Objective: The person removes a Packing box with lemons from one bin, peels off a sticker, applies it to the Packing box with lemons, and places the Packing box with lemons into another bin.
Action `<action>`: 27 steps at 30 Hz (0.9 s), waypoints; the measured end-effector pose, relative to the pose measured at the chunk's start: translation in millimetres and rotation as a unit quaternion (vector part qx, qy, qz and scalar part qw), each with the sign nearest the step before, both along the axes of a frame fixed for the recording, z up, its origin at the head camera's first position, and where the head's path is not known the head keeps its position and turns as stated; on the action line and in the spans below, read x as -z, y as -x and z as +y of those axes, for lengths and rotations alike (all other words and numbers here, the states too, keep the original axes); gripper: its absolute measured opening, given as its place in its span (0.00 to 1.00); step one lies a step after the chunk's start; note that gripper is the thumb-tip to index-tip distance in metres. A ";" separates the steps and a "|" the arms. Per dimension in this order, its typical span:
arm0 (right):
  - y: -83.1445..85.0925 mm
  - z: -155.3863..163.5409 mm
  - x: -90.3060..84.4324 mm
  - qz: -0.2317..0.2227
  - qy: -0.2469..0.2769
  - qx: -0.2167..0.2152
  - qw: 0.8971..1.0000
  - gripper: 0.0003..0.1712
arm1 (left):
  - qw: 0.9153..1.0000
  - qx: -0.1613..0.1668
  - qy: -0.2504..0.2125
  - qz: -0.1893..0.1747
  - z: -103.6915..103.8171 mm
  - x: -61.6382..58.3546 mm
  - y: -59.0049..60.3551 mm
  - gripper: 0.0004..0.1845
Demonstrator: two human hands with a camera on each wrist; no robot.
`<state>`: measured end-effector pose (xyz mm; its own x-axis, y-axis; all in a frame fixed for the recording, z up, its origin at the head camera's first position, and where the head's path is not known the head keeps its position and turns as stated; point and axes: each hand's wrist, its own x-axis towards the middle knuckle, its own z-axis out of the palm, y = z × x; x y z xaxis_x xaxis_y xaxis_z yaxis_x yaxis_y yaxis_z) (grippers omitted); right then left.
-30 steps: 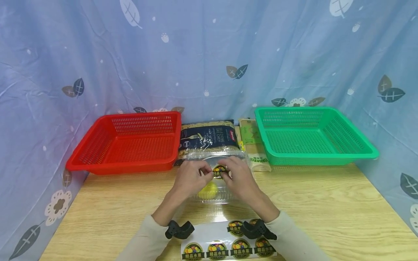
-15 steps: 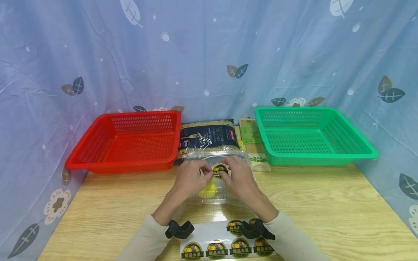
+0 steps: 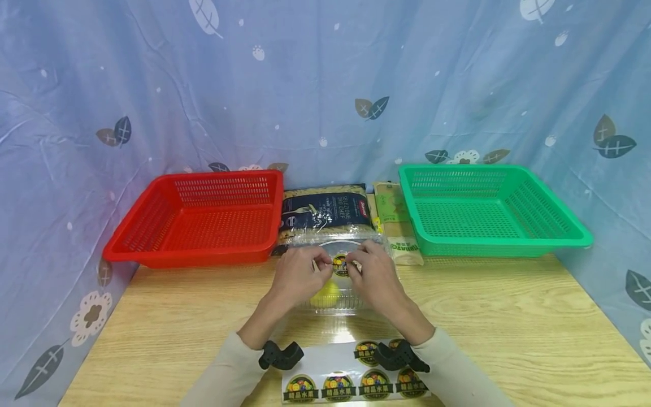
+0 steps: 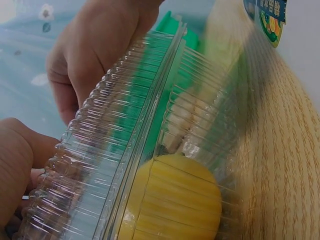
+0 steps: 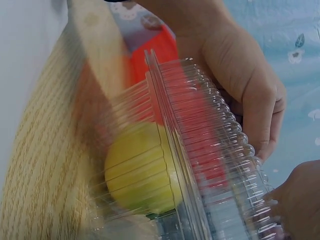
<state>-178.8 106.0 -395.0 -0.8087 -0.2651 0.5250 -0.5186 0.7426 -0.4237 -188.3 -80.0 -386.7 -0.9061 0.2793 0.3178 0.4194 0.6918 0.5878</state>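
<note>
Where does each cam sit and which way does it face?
Head: on the head, looking down at the table; shows left hand and right hand on a clear box.
Left wrist: beside the box, facing right; shows both hands.
Right wrist: opposite side, facing left; shows both hands.
Shared: yellow fruit inside the box.

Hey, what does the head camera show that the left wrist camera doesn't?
Only the head view shows the red basket, the pasta bag, the sticker sheet near the sleeves, and the round sticker that both hands hold at its edges on the lid. Only the left wrist view shows the clear box's ribbed side wall up close, with the yellow fruit pressed against it. Both show the left hand, the right hand, the clear box, the green basket and the wooden table.
</note>
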 end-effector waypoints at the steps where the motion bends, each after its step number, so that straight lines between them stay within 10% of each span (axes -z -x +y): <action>1: 0.2 0.3 0.1 0.003 -0.004 -0.002 1.000 0.04 | 1.000 0.000 -0.001 0.000 0.3 0.0 0.0 0.05; 27: -0.9 4.1 -7.1 -0.045 0.033 -0.034 0.998 0.13 | 0.999 0.021 -0.027 -0.014 -3.3 -3.9 -0.6 0.04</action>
